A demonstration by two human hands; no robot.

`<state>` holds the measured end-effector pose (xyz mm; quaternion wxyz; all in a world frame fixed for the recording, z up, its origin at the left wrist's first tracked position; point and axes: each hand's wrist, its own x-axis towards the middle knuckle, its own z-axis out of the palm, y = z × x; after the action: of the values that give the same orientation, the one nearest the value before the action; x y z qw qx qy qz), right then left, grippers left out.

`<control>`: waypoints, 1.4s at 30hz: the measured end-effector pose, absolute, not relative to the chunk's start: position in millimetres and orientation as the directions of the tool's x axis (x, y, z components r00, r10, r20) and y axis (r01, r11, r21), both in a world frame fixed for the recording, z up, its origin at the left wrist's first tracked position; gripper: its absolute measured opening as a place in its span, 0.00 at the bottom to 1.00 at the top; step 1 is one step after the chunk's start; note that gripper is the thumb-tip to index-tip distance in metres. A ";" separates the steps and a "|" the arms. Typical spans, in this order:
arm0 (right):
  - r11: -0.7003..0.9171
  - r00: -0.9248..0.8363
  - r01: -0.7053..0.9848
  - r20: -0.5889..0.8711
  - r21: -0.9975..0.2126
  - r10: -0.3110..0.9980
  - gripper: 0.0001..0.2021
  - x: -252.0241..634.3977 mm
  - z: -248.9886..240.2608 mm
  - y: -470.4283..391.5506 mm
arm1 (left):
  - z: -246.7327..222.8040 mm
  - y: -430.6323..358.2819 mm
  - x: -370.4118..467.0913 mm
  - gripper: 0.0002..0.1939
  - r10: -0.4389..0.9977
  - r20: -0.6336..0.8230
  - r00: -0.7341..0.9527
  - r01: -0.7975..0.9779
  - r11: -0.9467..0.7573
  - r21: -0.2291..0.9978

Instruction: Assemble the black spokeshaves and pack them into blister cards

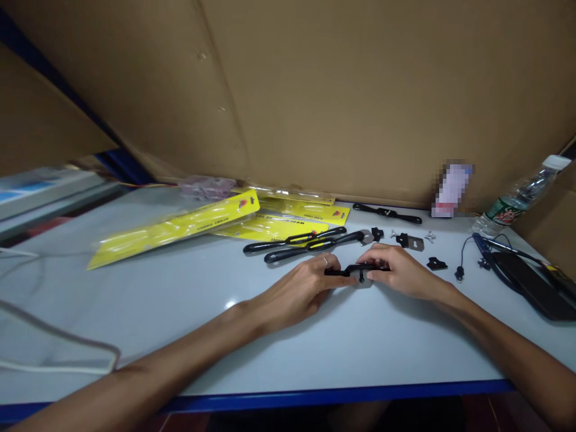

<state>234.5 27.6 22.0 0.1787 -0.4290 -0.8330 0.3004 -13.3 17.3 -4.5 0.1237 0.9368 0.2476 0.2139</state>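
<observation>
My left hand [312,282], with a ring on one finger, grips the left end of a black metal tool [355,268]. My right hand [400,270] pinches the same tool near its right end. Between the fingers of both hands, a grey blade [364,284] lies low against the tool's middle. Two black-handled tools [294,240] rest just behind my left hand. Beyond my right hand are small black plates [402,239], a grey slotted blade [416,243] and silver wing screws [431,237]. Another black plate [436,263] sits to its right.
Yellow blister packages [180,228] lie at the back left. Another black tool [387,213] is near the cardboard wall [337,90]. A plastic bottle [513,204], a blurred phone-like object [451,189] and a black phone [531,285] with a cord stand or lie right. White cable [58,333] runs left.
</observation>
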 end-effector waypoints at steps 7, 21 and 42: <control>0.473 -0.579 0.604 0.055 -0.641 0.813 0.13 233.9 18.5 27.7 | -5.0 17.2 -12.9 0.30 0.526 0.333 0.783 0.424 -0.842 0.333; 0.268 -0.128 0.919 0.424 -0.289 0.897 0.06 313.6 56.9 69.2 | -4.3 18.5 -13.0 0.33 0.542 0.305 0.783 0.446 -0.831 0.334; 0.095 -0.082 0.912 0.051 -0.398 0.995 0.13 312.7 14.6 90.1 | -5.2 21.2 -8.9 0.29 0.550 0.290 0.783 0.446 -0.822 0.354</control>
<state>312.7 90.1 14.6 0.1562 -0.6594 -0.7233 0.1328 -8.9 21.2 -5.2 0.1343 0.9346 0.2666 0.1934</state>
